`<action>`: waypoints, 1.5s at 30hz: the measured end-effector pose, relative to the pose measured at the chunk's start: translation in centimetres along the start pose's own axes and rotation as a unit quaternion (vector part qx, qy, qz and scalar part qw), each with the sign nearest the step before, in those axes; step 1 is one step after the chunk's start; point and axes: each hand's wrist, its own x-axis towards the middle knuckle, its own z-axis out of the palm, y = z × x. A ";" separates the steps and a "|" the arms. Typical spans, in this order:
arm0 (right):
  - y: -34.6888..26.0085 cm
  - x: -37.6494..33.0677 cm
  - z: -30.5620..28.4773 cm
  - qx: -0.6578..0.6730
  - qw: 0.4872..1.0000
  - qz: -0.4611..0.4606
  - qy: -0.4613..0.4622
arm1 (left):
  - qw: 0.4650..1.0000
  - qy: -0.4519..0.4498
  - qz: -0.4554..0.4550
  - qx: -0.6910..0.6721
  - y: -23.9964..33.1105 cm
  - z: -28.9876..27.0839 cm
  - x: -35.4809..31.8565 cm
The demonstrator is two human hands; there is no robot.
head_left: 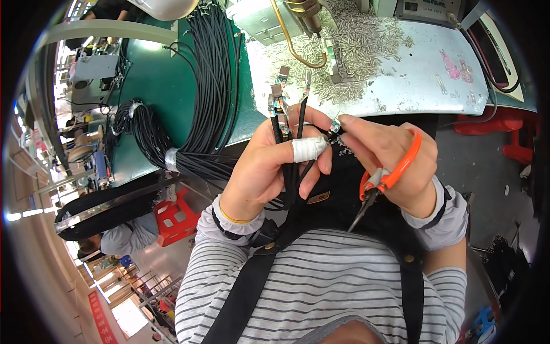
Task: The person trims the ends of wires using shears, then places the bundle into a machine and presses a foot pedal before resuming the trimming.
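My left hand, with white tape round its thumb, is closed on several black cables. Their ends stick up past my fingers, carrying small metal connectors with coloured wires. One more cable end, a small green-and-metal connector, sits between my hands, pinched by the thumb and forefinger of my right hand. Orange-handled scissors hang from that same hand, one loop over its back and the blades pointing down toward the black apron. The blades touch no cable.
A long bundle of black cables lies on the green table at left. Many small metal pins cover the pale worktop beneath a machine head. Red stools stand at both sides. A person sits at left.
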 end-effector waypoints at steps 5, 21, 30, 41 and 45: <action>0.1 0.1 0.1 -0.016 1.000 -0.006 0.003 | 0.995 0.049 0.050 0.077 -0.4 0.7 -0.2; 0.4 -0.2 1.2 -0.087 0.994 -0.056 -0.019 | 0.992 0.069 0.041 0.097 -1.1 0.6 0.1; 0.8 -0.6 0.4 0.212 0.942 0.258 0.037 | 0.998 -0.004 -0.033 -0.047 -0.1 -0.7 -0.2; 0.4 -0.5 -0.2 -0.063 0.972 0.169 -0.150 | 0.997 -0.025 -0.034 -0.066 -0.1 -0.8 -0.6; 0.2 -0.4 -0.2 -0.094 0.968 0.170 -0.161 | 0.998 -0.025 -0.021 -0.052 -0.1 -0.6 -0.7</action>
